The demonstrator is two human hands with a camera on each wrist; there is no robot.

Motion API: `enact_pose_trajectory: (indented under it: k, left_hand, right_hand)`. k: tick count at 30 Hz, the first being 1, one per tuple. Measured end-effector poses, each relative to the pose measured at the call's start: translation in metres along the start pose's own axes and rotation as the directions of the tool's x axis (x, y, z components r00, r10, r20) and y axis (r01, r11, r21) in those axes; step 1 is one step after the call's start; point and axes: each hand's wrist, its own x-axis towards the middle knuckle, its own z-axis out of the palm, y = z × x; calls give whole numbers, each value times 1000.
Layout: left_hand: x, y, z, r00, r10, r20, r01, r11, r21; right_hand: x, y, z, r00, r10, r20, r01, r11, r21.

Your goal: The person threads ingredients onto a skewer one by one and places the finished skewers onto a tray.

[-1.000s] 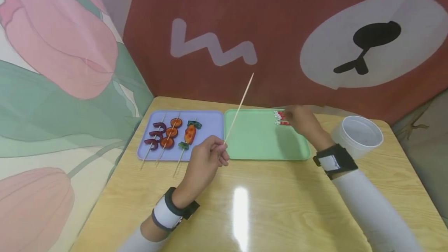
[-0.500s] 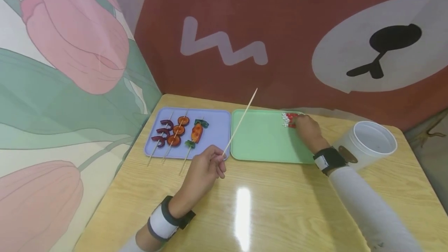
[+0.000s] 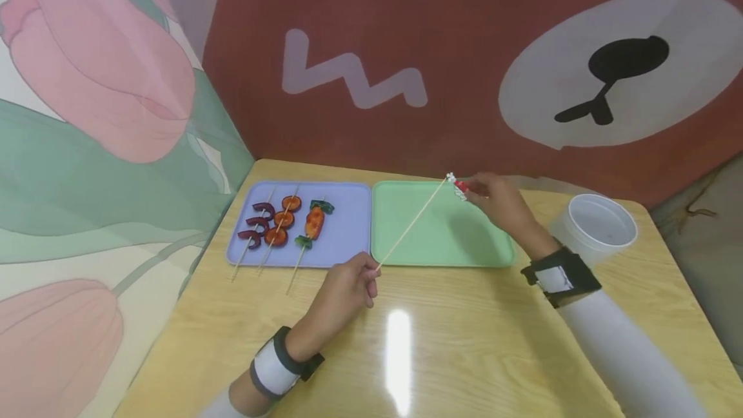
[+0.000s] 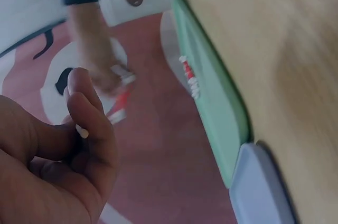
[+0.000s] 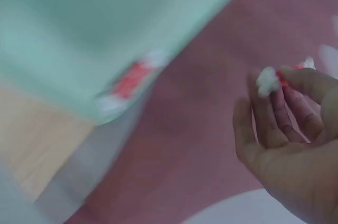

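My left hand (image 3: 348, 289) pinches a thin wooden skewer (image 3: 412, 223) near its lower end, the shaft slanting up and right over the green tray (image 3: 418, 237). In the left wrist view the skewer's blunt end (image 4: 82, 131) pokes out between thumb and finger. My right hand (image 3: 502, 205) pinches a small red piece with knobbly white ends (image 5: 268, 81) between thumb and fingers. In the head view one white end of that piece overlaps the skewer's tip. Another red-and-white piece (image 5: 132, 80) lies on the green tray, blurred in the right wrist view.
On the left, a lavender tray (image 3: 348, 237) bears three filled skewers: purple curved pieces (image 3: 257, 222), round orange-brown slices (image 3: 284, 218), and an orange piece (image 3: 314, 222) between green ones. A white tub (image 3: 600, 224) stands right, beside my forearm. A painted wall (image 3: 360, 140) rises behind the table (image 3: 453, 340).
My right hand has picked up a red-and-white piece from the green tray and brought it left to the skewer's tip. The skewer has tilted further right and lower.
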Motion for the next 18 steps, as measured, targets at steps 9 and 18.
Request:
enact_pose_trajectory:
  k: [9, 18]
  left_hand:
    - [0, -1, 7, 1000, 29, 3, -29, 995, 94]
    - [0, 5, 8, 999, 50, 11, -51, 994, 94]
  right_hand:
    - [-24, -73, -32, 998, 68, -3, -66, 975, 211]
    - [-34, -80, -37, 995, 41, -87, -25, 984, 175]
